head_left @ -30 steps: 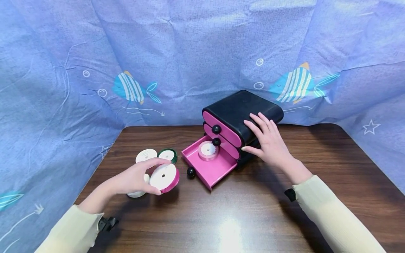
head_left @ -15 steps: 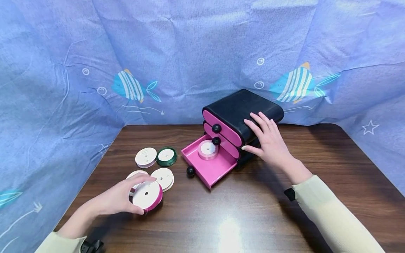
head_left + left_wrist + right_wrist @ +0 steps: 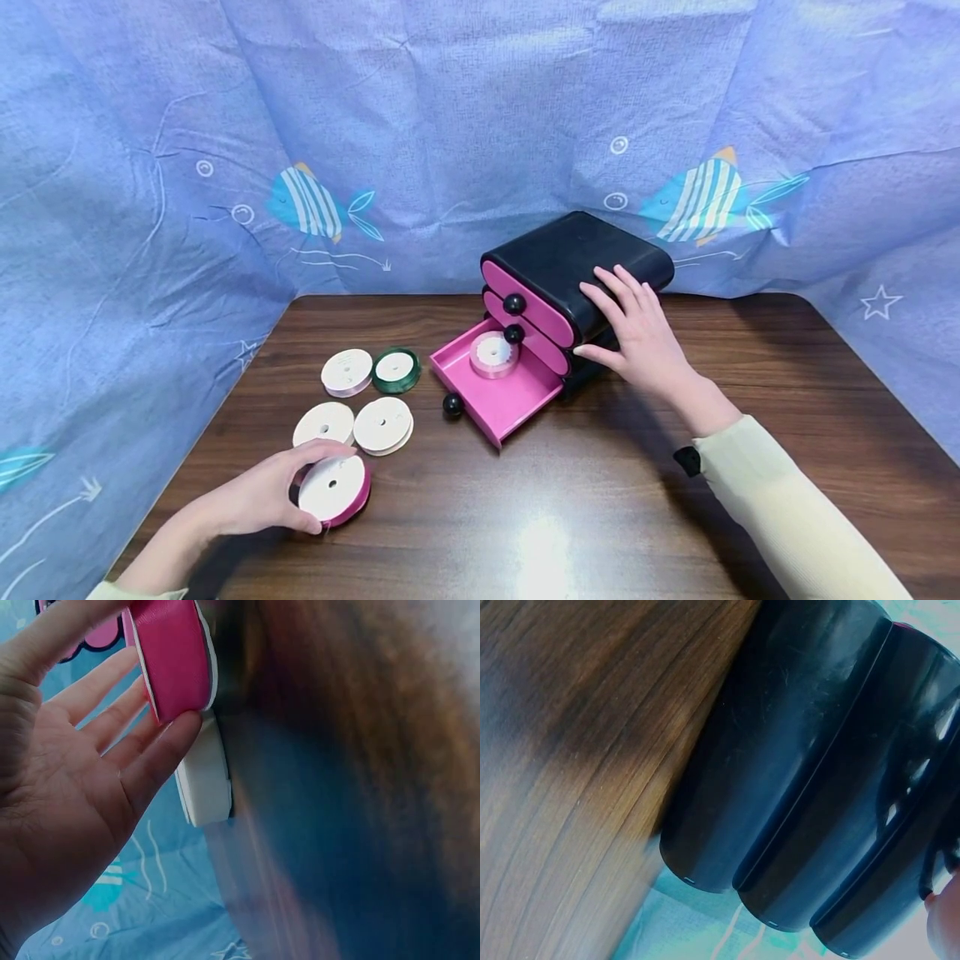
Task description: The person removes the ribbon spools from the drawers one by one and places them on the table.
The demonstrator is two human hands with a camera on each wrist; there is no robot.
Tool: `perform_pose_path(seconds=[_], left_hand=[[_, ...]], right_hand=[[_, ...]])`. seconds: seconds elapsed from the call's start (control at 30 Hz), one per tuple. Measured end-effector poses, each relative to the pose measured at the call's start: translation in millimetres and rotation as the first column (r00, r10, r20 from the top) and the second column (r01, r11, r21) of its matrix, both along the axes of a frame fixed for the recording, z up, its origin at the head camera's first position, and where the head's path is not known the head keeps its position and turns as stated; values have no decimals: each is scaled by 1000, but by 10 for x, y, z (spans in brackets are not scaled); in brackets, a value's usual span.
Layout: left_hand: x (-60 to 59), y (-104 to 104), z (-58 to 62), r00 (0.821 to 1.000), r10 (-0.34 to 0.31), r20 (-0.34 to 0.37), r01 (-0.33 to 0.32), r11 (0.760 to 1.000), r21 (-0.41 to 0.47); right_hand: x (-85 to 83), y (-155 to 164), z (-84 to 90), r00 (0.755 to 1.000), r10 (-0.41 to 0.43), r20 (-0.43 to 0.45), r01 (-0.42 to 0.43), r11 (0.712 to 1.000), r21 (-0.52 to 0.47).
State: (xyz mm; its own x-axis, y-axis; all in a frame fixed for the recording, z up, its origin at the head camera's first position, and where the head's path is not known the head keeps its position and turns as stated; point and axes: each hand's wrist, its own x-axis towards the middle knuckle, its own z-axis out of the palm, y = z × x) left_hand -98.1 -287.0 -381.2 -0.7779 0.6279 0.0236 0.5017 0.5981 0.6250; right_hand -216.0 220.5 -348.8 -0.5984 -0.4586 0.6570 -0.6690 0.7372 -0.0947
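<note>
At the front left of the table, my left hand [image 3: 251,493] pinches a magenta ribbon spool [image 3: 333,490] between thumb and fingers. Its magenta ribbon [image 3: 176,660] shows clearly in the left wrist view; whether it touches the table I cannot tell. My right hand [image 3: 641,337] rests with spread fingers on the right side of a black drawer box [image 3: 562,254] with pink fronts. The bottom drawer [image 3: 510,408] is pulled out and holds one pale pink ribbon spool [image 3: 493,356]. In the right wrist view, the box's black side [image 3: 780,735] fills the middle.
Just behind the magenta spool lie two white spools, the left one [image 3: 322,421] and the right one [image 3: 383,423]. Farther back are a pale lilac spool [image 3: 347,372] and a green ribbon spool [image 3: 396,372]. A blue fish-print cloth [image 3: 450,125] hangs behind the table.
My left hand has carried the magenta spool toward the front left and lower, uncovering the white spools behind it. The right hand and drawer box have stayed put.
</note>
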Motion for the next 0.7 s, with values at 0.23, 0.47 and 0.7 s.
perform_pose_path(seconds=[0.23,0.47,0.7], left_hand=[[40,44,-41,1000,23,1,-23,999,-27],[29,40,-73,1000,3,-9,-3,1000,9],[-58,54,22,997,-32,69,23,991,129]], right_hand=[[2,-5,2,1000,1,5,-1,1000,3],[4,-3,0,1000,-3,12,3,1000,5],[7,1,9,1000,-4,13,4,1000,5]])
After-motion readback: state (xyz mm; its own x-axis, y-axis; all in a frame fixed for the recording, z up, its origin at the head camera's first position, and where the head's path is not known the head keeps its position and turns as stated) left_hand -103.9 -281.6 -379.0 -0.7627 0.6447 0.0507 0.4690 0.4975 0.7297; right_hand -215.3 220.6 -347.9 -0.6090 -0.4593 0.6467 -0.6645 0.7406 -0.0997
